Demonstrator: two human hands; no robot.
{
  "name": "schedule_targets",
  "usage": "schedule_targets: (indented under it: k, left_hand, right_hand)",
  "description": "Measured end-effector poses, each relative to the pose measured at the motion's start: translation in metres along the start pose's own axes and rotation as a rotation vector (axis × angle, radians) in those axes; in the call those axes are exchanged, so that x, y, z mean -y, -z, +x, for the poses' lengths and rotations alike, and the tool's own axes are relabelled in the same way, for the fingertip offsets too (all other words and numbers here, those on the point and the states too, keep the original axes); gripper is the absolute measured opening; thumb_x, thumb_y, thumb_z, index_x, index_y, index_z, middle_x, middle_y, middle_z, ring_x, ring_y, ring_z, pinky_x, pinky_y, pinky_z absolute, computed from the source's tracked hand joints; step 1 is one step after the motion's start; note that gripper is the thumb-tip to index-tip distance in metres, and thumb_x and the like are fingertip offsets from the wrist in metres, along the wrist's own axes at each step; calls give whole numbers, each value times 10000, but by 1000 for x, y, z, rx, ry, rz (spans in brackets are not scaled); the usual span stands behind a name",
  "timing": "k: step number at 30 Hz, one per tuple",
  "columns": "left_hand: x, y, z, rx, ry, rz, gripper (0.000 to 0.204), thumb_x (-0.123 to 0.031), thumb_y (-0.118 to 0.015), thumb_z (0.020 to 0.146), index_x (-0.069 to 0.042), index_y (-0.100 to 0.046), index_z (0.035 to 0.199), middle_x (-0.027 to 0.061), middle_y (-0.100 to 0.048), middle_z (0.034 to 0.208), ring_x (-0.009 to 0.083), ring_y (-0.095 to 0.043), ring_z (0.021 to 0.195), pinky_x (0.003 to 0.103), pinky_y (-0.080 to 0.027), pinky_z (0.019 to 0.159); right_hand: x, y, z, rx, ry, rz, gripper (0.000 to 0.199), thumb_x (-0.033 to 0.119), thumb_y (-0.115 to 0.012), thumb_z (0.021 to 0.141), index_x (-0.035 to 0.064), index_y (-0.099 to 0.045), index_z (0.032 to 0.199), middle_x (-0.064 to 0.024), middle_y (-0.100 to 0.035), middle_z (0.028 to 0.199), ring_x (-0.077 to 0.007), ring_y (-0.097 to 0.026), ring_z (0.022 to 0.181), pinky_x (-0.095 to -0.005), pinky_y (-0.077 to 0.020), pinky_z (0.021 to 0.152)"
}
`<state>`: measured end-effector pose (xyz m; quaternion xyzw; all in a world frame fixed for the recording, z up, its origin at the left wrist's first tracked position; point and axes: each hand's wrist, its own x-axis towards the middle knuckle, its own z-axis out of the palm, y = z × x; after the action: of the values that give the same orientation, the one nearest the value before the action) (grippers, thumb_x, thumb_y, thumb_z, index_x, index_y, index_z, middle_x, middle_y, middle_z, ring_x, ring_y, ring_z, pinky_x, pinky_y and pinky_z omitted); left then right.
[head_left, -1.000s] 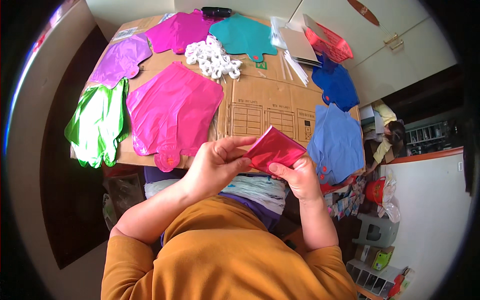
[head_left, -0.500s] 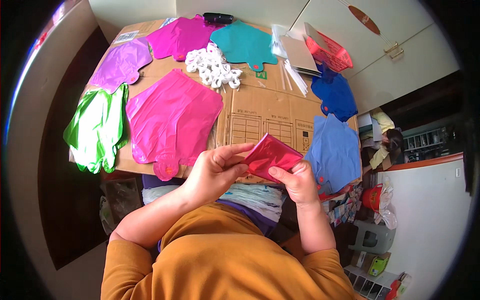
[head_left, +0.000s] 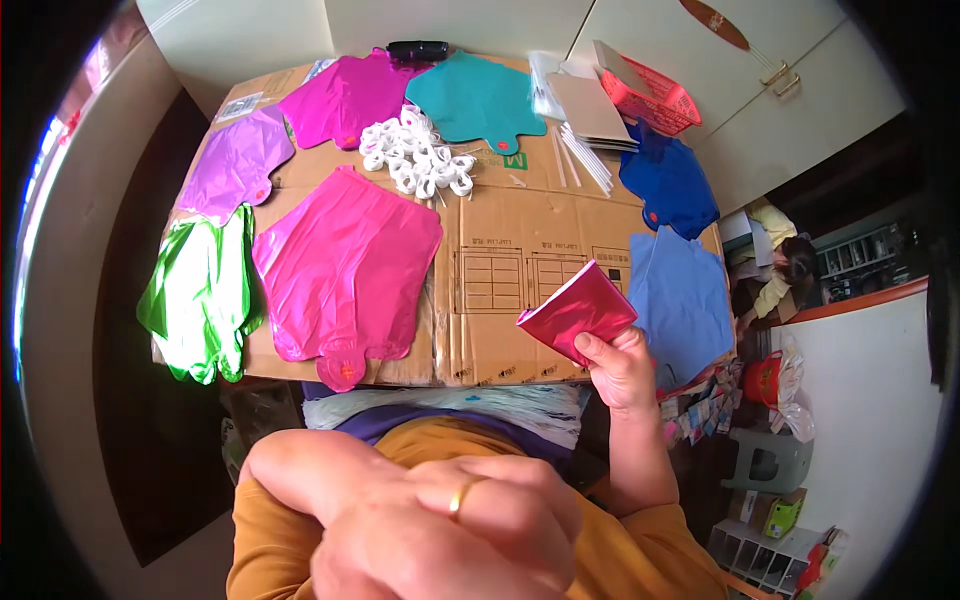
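A folded pink foil balloon [head_left: 578,312], flattened into a small square, is pinched by my right hand [head_left: 622,370], thumb on top, above the front right of the cardboard. My left hand [head_left: 450,525] is raised close to the camera, away from the foil. Its fingers are curled, with a gold ring on one; what they may hold is hidden. Spread on the cardboard sheet [head_left: 490,350] lies a large flat pink foil balloon [head_left: 350,265]. Left of it is a shiny green one [head_left: 200,290], and a pale blue one [head_left: 683,300] lies right of my right hand.
Purple [head_left: 235,165], magenta [head_left: 345,98], teal [head_left: 475,98] and dark blue balloons [head_left: 668,185] lie around the edge. White ribbon coils [head_left: 415,155] are heaped centrally. White sticks [head_left: 588,160] lie near a red basket [head_left: 650,100]. Another person [head_left: 785,260] is at far right.
My left hand has let go of the folded foil and come up toward the camera. My right hand keeps the foil, now slightly farther right.
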<state>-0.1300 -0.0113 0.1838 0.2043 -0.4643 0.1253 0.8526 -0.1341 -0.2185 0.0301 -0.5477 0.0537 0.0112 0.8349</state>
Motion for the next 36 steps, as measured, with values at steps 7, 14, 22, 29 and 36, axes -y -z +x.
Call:
schedule_targets:
  k: [7, 14, 22, 29, 36]
  left_hand:
    - [24, -26, -6, -141, -59, -116, 246, -38, -580, 886, -239, -720, 902, 124, -584, 983, 148, -537, 733, 243, -383, 626]
    - [40, -6, 6, 98, 105, -151, 183, -46, -574, 891, -186, -659, 810, 114, -572, 903, 152, -540, 667, 248, -395, 586]
    - [58, -4, 18, 159, 301, -143, 184, -84, -602, 887, -123, -585, 708, 99, -563, 805, 155, -533, 579, 264, -414, 535]
    - [78, -3, 31, 243, 445, -105, 210, -111, -618, 876, -81, -555, 677, 95, -572, 754, 175, -545, 552, 288, -439, 524]
    - [87, -8, 46, 557, 634, -30, 70, -119, -614, 844, -72, -614, 793, 112, -622, 794, 239, -598, 651, 336, -482, 594]
  right_hand:
    - [6, 8, -5, -4, 47, 28, 265, 24, -679, 836, 18, -646, 1099, -62, -675, 1059, -154, -616, 986, -317, -459, 907]
    - [11, 19, -6, 29, 89, 82, 325, 27, -690, 824, 20, -624, 1142, -69, -663, 1105, -187, -610, 1031, -359, -448, 947]
    - [19, 39, -4, 1, 124, 93, 358, 23, -686, 820, 29, -607, 1169, -77, -657, 1114, -196, -603, 1050, -364, -444, 962]
    - [27, 58, -2, -32, 154, 84, 364, 29, -693, 812, 30, -607, 1165, -79, -660, 1102, -203, -616, 1024, -375, -464, 947]
    - [35, 69, 3, -81, 152, 94, 339, 36, -693, 814, 23, -618, 1144, -91, -665, 1085, -191, -627, 963, -341, -485, 855]
